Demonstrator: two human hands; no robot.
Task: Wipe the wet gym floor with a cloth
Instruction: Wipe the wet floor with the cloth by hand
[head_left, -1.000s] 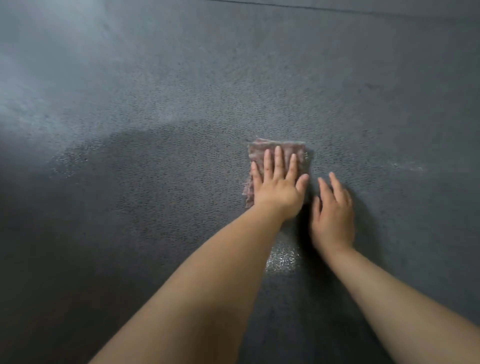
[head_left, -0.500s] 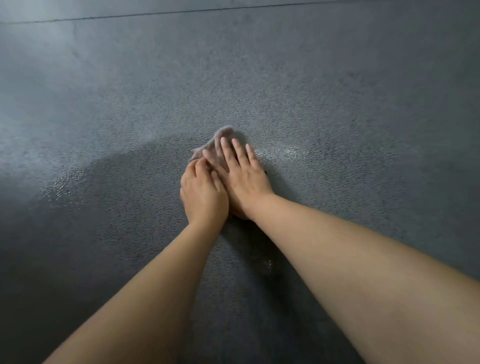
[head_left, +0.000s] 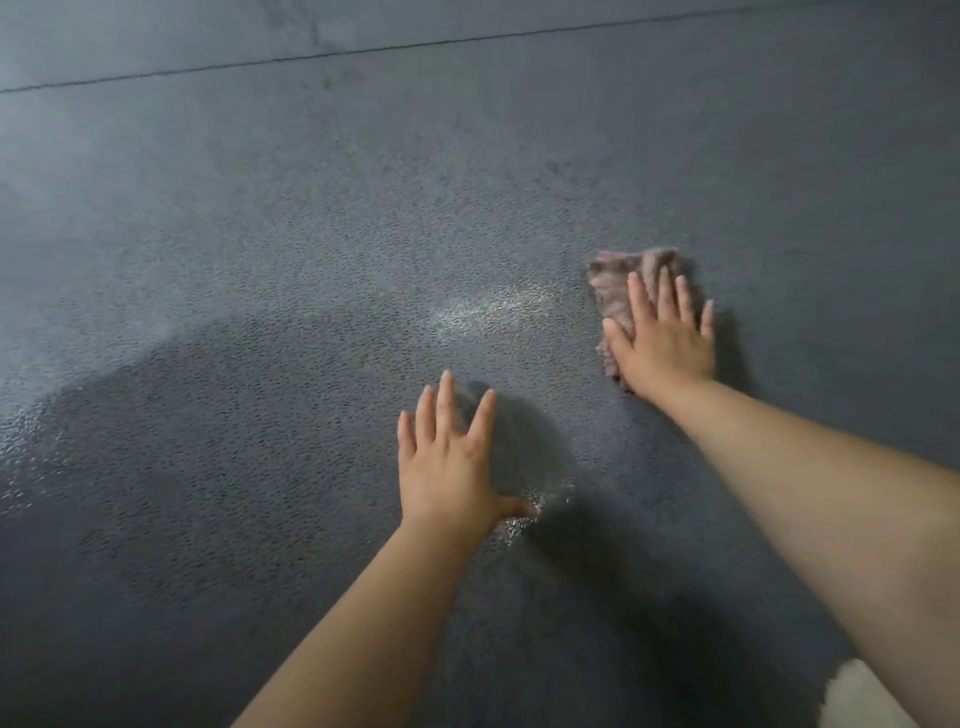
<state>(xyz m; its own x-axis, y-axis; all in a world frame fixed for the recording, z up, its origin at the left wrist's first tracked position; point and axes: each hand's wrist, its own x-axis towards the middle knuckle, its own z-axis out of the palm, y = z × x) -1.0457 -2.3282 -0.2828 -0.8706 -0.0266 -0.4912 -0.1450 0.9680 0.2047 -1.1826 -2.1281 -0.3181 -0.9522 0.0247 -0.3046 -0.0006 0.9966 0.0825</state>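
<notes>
Your right hand (head_left: 662, 340) lies flat on the cloth (head_left: 621, 288), fingers straight and slightly spread, pressing it to the floor (head_left: 260, 234). The cloth sits right of centre, bunched, with its far and left edges showing past your fingertips; the rest is hidden under the palm.

Your left hand (head_left: 449, 467) lies nearer you and well apart from the cloth, fingers straight and spread, thumb out to the side. It appears to brace on the floor; whether the palm bears weight cannot be told.

Two glistening wet patches show: one (head_left: 493, 309) just left of the cloth, one (head_left: 524, 514) touching your left thumb.

Hazards from this position, as judgements:

- Slip of the bracing hand. The left thumb touches a wet patch; load on that hand may slide it.
- Cloth roll-up. The cloth is bunched, not spread. A hard stroke may roll it under the palm and leave streaks.
- Missed water. The dark textured floor shows moisture only where light catches it. Wet areas in shadow may pass unnoticed.
- Overreach. The right arm is well extended; a farther stroke shifts weight onto the left hand.
</notes>
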